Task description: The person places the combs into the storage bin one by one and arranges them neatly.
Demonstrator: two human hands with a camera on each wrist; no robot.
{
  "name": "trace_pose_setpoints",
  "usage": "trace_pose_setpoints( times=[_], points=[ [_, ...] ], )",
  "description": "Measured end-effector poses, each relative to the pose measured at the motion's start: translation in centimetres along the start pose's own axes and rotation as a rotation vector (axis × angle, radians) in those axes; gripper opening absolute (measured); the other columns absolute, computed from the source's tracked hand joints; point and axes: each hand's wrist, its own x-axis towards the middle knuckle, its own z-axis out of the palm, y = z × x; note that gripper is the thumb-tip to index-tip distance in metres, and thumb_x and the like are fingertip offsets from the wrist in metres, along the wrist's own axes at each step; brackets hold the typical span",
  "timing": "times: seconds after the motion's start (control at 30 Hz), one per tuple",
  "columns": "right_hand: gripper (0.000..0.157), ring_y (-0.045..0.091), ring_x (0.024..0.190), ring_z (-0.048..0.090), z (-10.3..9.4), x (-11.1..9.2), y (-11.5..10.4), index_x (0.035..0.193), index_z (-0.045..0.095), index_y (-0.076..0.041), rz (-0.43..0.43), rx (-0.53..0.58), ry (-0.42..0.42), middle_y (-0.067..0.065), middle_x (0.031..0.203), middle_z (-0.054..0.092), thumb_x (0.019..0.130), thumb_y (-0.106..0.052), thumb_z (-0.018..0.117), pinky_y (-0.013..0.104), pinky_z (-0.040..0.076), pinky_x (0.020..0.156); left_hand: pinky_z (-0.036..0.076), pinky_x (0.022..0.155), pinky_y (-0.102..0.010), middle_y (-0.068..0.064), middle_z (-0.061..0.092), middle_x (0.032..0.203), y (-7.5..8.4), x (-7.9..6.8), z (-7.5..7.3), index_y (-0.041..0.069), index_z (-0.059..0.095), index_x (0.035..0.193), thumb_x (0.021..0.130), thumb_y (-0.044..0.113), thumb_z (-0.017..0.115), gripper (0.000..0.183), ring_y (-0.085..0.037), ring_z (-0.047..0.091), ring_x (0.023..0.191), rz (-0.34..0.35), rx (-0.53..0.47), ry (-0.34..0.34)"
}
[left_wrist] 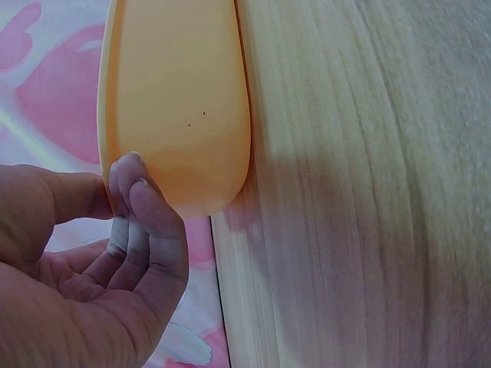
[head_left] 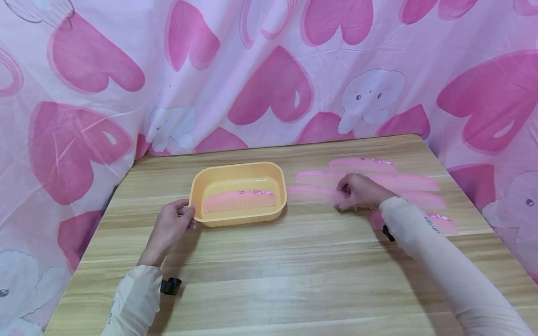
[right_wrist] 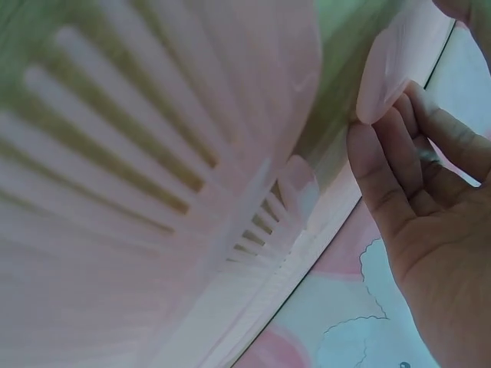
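Observation:
My left hand (head_left: 171,226) pinches the left rim of a yellow plastic basin (head_left: 197,184); the left wrist view shows the thumb at the rim and the fingers (left_wrist: 157,222) against the outer wall. Inside the basin lies one pink comb (head_left: 239,201), teeth toward me. To the basin's right, my right hand (head_left: 361,190) pinches another pink comb (head_left: 313,192) near its right end, its left end close to the basin's rim. In the right wrist view, this comb (right_wrist: 383,69) sits between thumb and fingers, while other comb teeth (right_wrist: 130,138) fill the near left, blurred.
Several more pink combs lie around the right hand: one at the back (head_left: 362,164), others to the right (head_left: 414,181) and nearer me (head_left: 443,224), partly under the sleeve. The wooden table (head_left: 260,280) meets a pink heart-patterned curtain (head_left: 269,84) at its back edge.

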Motion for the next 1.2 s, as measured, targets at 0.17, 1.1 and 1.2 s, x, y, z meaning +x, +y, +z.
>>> trace_pose_setpoints(
  times=[0.17,1.1,1.2],
  points=[
    [0.051,0.015,0.053,0.062,-0.2,-0.3,0.1,0.107,0.067,0.003,0.044,0.072,-0.015,0.010,0.085,0.065,0.075,-0.029,0.089,0.029,0.052,0.057,0.061,0.064,-0.028,-0.021,0.068,0.087,0.0,0.0,0.0,-0.014,0.047,0.139,0.105,0.009,0.049,0.041,-0.012,0.064,0.066,-0.003,0.002,0.000],
    [0.034,0.021,0.087,0.066,-4.9,1.2,-3.8,0.100,0.074,-0.009,-0.068,0.027,0.139,0.003,0.095,0.071,0.074,-0.026,0.088,0.034,0.057,0.074,0.062,0.063,-0.029,-0.017,0.068,0.083,0.7,-0.1,1.2,-0.014,0.049,0.138,0.105,0.008,0.051,0.040,-0.014,0.064,0.066,0.018,0.006,0.010],
    [0.033,0.022,0.085,0.066,-5.1,2.0,-5.1,0.095,0.075,-0.008,-0.105,0.015,0.142,0.003,0.092,0.071,0.072,-0.027,0.090,0.035,0.057,0.075,0.062,0.064,-0.030,-0.018,0.069,0.084,0.9,-0.1,1.5,-0.014,0.049,0.138,0.105,0.009,0.051,0.041,-0.014,0.065,0.066,0.012,0.005,0.006]
  ],
)
